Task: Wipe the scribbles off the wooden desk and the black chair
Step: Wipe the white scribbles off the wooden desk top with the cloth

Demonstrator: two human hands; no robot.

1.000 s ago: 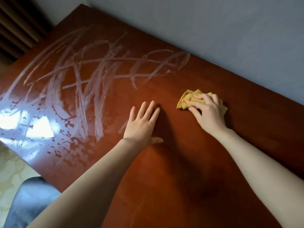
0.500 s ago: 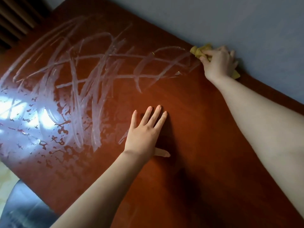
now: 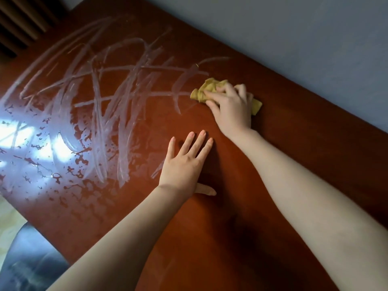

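Note:
White scribbles point(image 3: 109, 97) cover the left half of the reddish wooden desk point(image 3: 294, 156). My right hand point(image 3: 231, 108) presses a crumpled yellow cloth point(image 3: 210, 89) onto the desk at the right end of the scribbles. My left hand point(image 3: 184, 162) lies flat on the desk nearer to me, fingers spread, holding nothing. The black chair point(image 3: 27, 259) shows at the bottom left, partly under the desk edge.
A grey-blue wall point(image 3: 294, 28) runs along the far edge of the desk. Dark slats point(image 3: 23, 19) stand at the top left corner. Bright window glare point(image 3: 25, 139) lies on the desk's left side. Pale patterned floor point(image 3: 8, 221) shows beside the chair.
My right hand has pulled the cloth back from the wall edge toward me and left, erasing the rightmost loops of the scribbles. My left hand has stayed in place.

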